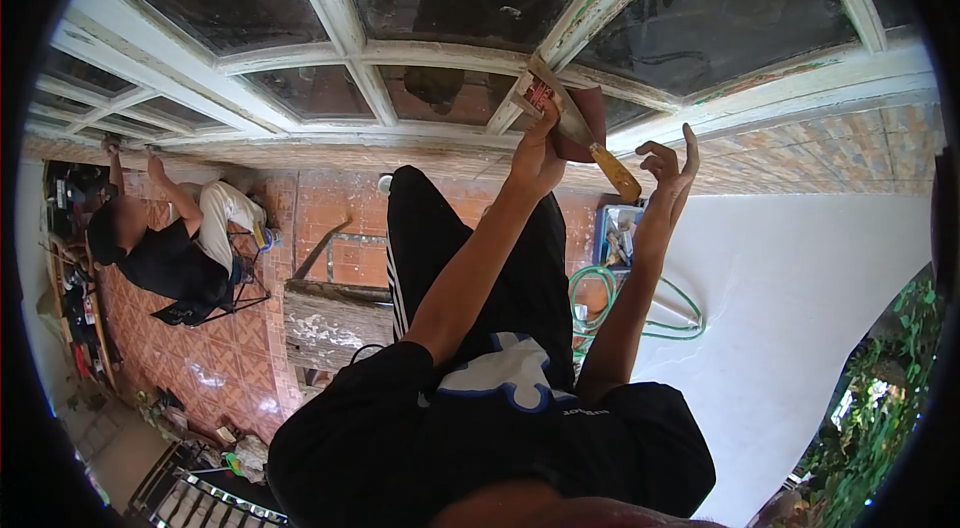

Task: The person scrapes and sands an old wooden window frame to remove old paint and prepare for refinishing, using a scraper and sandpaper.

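Note:
My left hand is raised at the window frame, its fingers closed at a putty knife. The knife's broad, stained blade points up at a joint of the bars, and its worn yellow handle slants down to the right. Behind the blade shows a brown sheet of sandpaper, bent and against the same hand. To the right, my right hand is held up with nothing in it, one finger stretched out and the others loosely bent. It is apart from the knife handle. White paint on the bars is chipped and worn.
A person sits on a folding chair at the left, hands up at the window. A wooden bench stands below me. A blue crate with tools and a green hose lie at the right, by a white wall.

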`<state>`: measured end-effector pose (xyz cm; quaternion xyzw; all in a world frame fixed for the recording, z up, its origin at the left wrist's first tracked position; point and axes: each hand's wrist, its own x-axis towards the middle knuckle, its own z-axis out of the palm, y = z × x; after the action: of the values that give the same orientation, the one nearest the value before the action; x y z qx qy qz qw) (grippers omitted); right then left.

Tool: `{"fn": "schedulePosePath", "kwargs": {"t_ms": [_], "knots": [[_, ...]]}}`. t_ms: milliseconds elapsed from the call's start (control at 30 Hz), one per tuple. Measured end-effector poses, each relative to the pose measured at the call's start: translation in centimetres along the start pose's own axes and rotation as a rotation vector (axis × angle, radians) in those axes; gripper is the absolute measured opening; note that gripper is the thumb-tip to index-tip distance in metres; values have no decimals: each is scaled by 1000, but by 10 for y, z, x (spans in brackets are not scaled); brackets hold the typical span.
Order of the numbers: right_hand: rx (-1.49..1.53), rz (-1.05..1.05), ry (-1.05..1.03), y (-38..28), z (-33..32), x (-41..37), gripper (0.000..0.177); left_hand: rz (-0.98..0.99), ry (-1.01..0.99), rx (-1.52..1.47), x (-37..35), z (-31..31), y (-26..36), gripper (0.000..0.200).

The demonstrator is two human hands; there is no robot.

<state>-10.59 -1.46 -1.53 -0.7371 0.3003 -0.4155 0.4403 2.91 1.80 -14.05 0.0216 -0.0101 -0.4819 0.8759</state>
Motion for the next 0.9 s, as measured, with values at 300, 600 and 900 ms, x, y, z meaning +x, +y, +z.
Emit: {"fn": "schedulePosePath", "kwargs": {"t_ms": [300, 600, 900], "knots": [[64, 32, 143, 6, -25, 3, 70, 9, -1, -32, -2, 5, 2, 41], [411, -15, 362, 15, -45, 11, 68, 22, -7, -24, 0, 4, 2, 45], [361, 52, 517, 5, -30, 32, 85, 2, 34, -22, 1, -2, -3, 45]]}}
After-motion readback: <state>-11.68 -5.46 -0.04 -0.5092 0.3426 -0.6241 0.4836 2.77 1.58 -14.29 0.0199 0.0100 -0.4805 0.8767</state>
